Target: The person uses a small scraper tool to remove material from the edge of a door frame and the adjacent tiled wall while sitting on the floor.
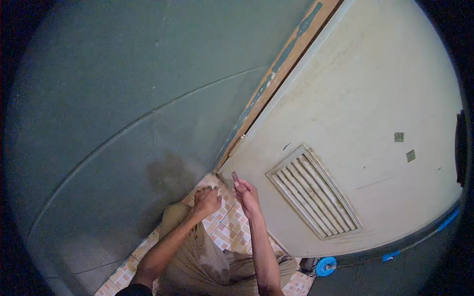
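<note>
My right hand (248, 196) is closed, its thumb and fingers pinching a small flat reddish-brown piece (235, 176) whose end sticks up past the fingertips. What kind of thing it is does not show. To its left, my left hand (207, 201) is closed with curled fingers, low over the floor. Whatever it may hold is hidden. Both hands are near the corner where the tiled floor (232, 219), the cream door (365, 89) and the wooden door frame (261, 91) meet. The frame's edge carries patches of grey-green paint.
A grey-green wall (108, 74) rises on the left, with a dark smudge (172, 172) low down. The door has a slatted vent (316, 192) beside my right hand. At lower right sits a blue round roll (326, 266). My knees (197, 251) are bent beneath my arms.
</note>
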